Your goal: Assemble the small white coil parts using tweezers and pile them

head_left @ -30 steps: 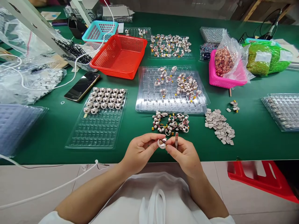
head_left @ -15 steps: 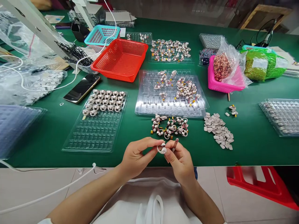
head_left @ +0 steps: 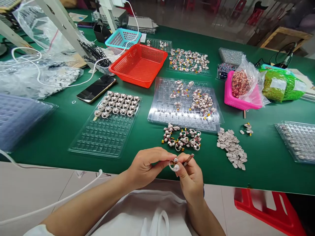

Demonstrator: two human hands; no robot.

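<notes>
Near the table's front edge, my left hand (head_left: 149, 167) pinches a small white C-shaped clip-on earbud (head_left: 171, 166) between thumb and fingertips. My right hand (head_left: 190, 177) is closed on the other side of the same earbud. A slim brownish tool, like tweezers (head_left: 189, 159), sticks out between the right fingers; its tip is hidden. Just beyond the hands lies a pile of similar earbuds (head_left: 182, 137) with wires and yellow tabs. To the right is a heap of small pale caps (head_left: 231, 147).
Stacked clear trays (head_left: 167, 121) carry more earbuds. On the left are a part-filled tray of shiny shells (head_left: 98, 141), a phone (head_left: 95, 88) and a red basket (head_left: 137, 65). A pink basket (head_left: 242, 104) with a bag of copper-coloured parts and a tray stack (head_left: 299, 141) stand right.
My view has shifted and tilted slightly. The earbud has turned a little in my fingers, and the tool in my right hand leans further to the right.
</notes>
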